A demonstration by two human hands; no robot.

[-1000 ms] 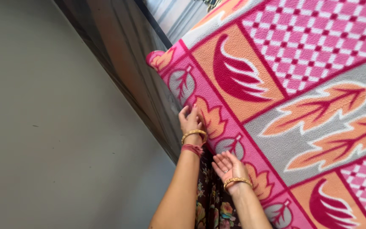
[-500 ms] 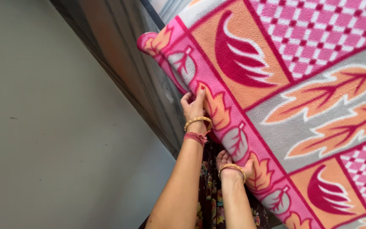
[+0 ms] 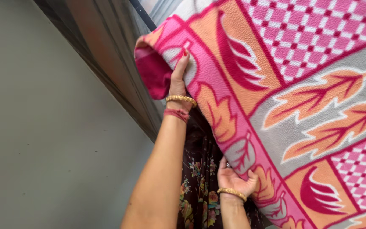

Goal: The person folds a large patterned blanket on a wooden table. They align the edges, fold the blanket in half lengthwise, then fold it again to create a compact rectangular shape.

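Observation:
A thick fleece blanket (image 3: pixel 301 97) with pink checks, orange leaves and grey panels fills the right side of the head view. My left hand (image 3: pixel 178 78) grips its pink border near the folded corner, arm stretched up, a gold bangle and a red thread on the wrist. My right hand (image 3: pixel 234 180) holds the same border lower down, fingers curled under the edge, a gold bangle on its wrist. The corner beside my left hand is turned over and shows a plain magenta underside (image 3: pixel 153 74).
A grey floor (image 3: pixel 43 140) takes up the left side. A dark wooden bed side or frame (image 3: pixel 106 55) runs diagonally under the blanket's edge. My dark floral dress (image 3: pixel 198 191) hangs between my arms.
Both hands have lifted the blanket's edge up and away from the frame. My left hand has slid toward the corner, which now folds over. The two hands are farther apart.

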